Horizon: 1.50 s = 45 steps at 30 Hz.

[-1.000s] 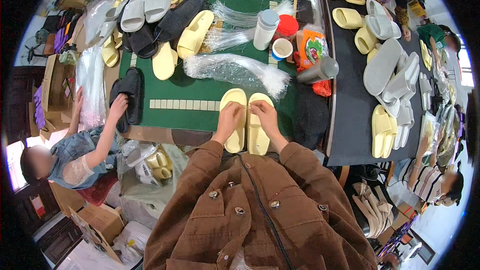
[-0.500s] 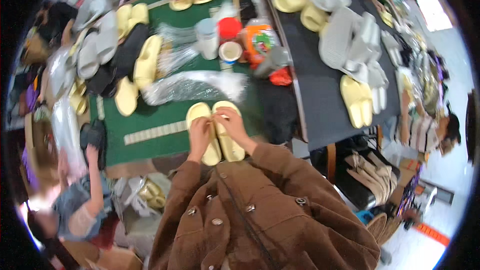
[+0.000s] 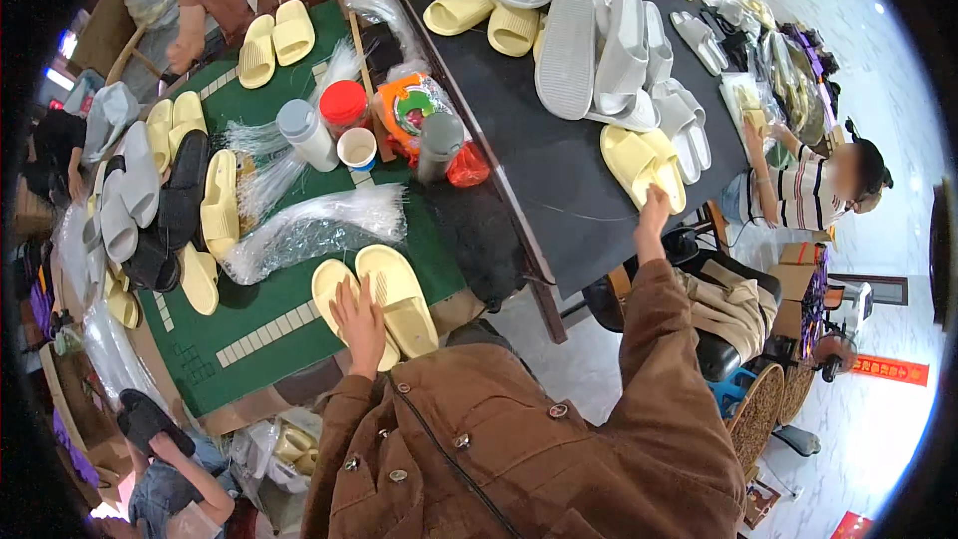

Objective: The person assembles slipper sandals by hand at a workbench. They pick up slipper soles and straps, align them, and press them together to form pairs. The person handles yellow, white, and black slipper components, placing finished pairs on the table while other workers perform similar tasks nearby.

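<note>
My left hand (image 3: 360, 320) lies flat on a pair of yellow slippers (image 3: 376, 301) at the near edge of the green table (image 3: 261, 327). My right hand (image 3: 654, 212) is stretched out to the right and touches another yellow pair of slippers (image 3: 640, 164) at the edge of the black table (image 3: 544, 176). Both arms wear brown jacket sleeves. Whether the right hand's fingers grip the slipper I cannot tell.
Clear plastic bags (image 3: 304, 233), cups and a red-lidded jar (image 3: 344, 107) sit mid-table. Grey, black and yellow slippers (image 3: 160, 197) pile on the left. White and grey slippers (image 3: 619, 55) cover the black table. Other people sit at the far side, left and right.
My right hand has left the yellow pair in front of me and reached right to the pair on the black table. The view has swung to the right.
</note>
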### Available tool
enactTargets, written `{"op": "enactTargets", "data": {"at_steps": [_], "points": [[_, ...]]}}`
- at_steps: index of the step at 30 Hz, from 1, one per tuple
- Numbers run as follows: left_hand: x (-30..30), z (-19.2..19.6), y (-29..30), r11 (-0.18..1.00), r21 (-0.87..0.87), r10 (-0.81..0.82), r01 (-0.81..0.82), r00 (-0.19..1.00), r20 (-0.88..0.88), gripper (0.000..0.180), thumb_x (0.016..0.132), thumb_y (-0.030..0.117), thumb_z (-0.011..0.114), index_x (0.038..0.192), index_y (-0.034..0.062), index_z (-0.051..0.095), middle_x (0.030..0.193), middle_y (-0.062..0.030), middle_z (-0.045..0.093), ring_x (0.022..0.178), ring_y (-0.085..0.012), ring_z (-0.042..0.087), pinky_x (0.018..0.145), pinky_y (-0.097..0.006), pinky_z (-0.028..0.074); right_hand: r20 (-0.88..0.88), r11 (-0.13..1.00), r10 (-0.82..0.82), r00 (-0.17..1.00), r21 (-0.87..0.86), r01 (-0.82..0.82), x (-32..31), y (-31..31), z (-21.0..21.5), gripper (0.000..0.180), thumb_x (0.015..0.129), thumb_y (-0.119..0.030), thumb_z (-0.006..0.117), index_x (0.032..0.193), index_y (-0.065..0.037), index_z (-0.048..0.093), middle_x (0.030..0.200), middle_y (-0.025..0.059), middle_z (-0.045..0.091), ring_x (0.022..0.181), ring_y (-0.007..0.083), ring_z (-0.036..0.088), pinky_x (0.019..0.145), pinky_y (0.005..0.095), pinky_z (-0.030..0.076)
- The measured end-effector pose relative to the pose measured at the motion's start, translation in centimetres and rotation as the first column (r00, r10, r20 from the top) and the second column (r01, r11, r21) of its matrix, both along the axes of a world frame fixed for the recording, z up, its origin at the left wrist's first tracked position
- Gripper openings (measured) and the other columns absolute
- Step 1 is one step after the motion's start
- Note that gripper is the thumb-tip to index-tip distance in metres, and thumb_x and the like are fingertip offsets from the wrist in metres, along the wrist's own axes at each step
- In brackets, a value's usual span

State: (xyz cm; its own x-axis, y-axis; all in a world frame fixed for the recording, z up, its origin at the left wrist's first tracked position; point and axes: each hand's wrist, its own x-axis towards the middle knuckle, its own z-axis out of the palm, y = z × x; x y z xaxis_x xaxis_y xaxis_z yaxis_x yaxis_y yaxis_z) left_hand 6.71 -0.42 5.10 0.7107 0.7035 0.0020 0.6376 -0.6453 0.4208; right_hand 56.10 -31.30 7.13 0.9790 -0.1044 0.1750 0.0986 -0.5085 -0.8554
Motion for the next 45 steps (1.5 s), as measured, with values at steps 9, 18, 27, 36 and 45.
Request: {"op": "enactTargets", "data": {"at_steps": [9,18,27,36,45], "points": [[0.4,0.0,-1.4,0.992,0.072,-0.095,0.108,0.983,-0.155,0.060,0.079,0.000,0.049,0.132,0.0284,0.047,0.142,-0.0084,0.032,0.135,-0.0340,0.022,0.107,-0.061,0.007,-0.216,0.991,0.009,0.976,-0.130,-0.038,11.2,-1.9,-1.8,0.063,0.077,-0.020,0.065,0.129,0.004,0.039,0.118,0.0201,0.055,0.109,0.0297,0.053,0.091,0.0353,0.040],[0.1,0.0,-1.5,0.997,0.071,-0.023,0.034,0.989,-0.144,0.067,0.074,-0.006,0.050,0.132,0.0275,0.046,0.140,-0.0084,0.035,0.134,-0.0327,0.025,0.107,-0.060,0.008,-0.418,0.807,0.119,0.900,-0.488,-0.333,1.4,5.5,4.5,0.059,0.079,-0.041,0.060,0.095,0.016,0.059,0.086,0.0287,0.062,0.083,0.0321,0.062,0.074,0.0393,0.045],[-1.0,-0.1,-0.8,0.987,0.144,0.091,-0.071,0.986,-0.137,0.065,0.077,-0.002,0.048,0.136,0.0251,0.040,0.139,-0.0131,0.038,0.132,-0.0287,0.031,0.107,-0.058,0.011,-0.231,0.807,0.381,0.895,-0.390,-0.444,-15.8,7.0,4.6,0.031,0.085,-0.017,0.058,0.105,0.007,0.058,0.097,0.0234,0.062,0.087,0.0332,0.061,0.077,0.0393,0.045],[-15.2,-0.7,8.4,0.903,0.366,0.359,-0.225,0.862,-0.356,0.077,0.074,-0.004,0.047,0.142,0.0293,0.030,0.144,-0.0078,0.034,0.136,-0.0305,0.025,0.107,-0.059,0.015,-0.145,0.808,0.485,0.862,-0.304,-0.505,-14.6,4.3,1.6,0.036,0.084,-0.018,0.060,0.107,0.009,0.056,0.098,0.0251,0.061,0.089,0.0377,0.060,0.076,0.0388,0.045],[-29.6,-4.1,13.8,0.793,0.185,0.581,-0.581,0.629,-0.516,0.069,0.083,0.007,0.048,0.144,0.0304,0.025,0.144,-0.0059,0.035,0.136,-0.0427,0.014,0.101,-0.067,0.014,-0.293,0.737,0.566,0.770,-0.237,-0.632,-21.2,6.0,2.6,0.029,0.078,-0.008,0.064,0.103,0.006,0.057,0.098,0.0182,0.062,0.087,0.0256,0.061,0.077,0.0346,0.047]]}}
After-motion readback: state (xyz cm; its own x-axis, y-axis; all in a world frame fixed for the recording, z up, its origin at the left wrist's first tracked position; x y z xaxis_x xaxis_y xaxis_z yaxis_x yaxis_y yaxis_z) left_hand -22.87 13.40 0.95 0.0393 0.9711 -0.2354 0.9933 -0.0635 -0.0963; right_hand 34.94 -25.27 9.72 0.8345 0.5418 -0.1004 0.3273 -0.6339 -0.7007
